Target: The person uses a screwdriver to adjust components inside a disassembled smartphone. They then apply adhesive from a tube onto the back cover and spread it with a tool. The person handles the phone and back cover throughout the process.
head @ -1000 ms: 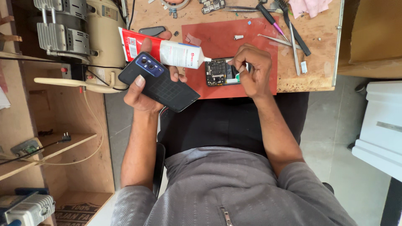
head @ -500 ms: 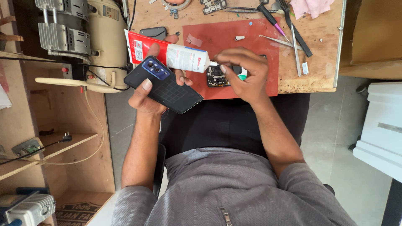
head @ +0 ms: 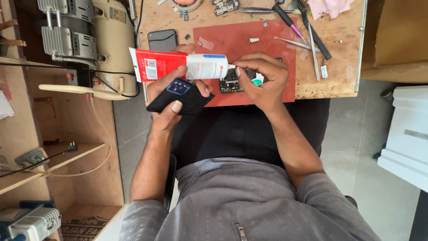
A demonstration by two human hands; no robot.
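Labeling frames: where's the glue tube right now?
Head view: glue tube in left hand, above the dark phone; right hand at its nozzle.

Red-white tube (head: 178, 67); dark-blue phone (head: 180, 96); red mat (head: 249, 44).

Wooden workbench (head: 339, 67) with red mat (head: 267, 44), tweezers (head: 290, 42), dark phone (head: 162, 40).

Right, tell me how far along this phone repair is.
Done: the phone's circuit board lies bare on the red mat, tweezers beside it. In hand: the left hand holds the dark phone back cover and a red-and-white glue tube; the right hand pinches the tube's nozzle. Left: no glue shows on the cover, and board and cover remain apart.
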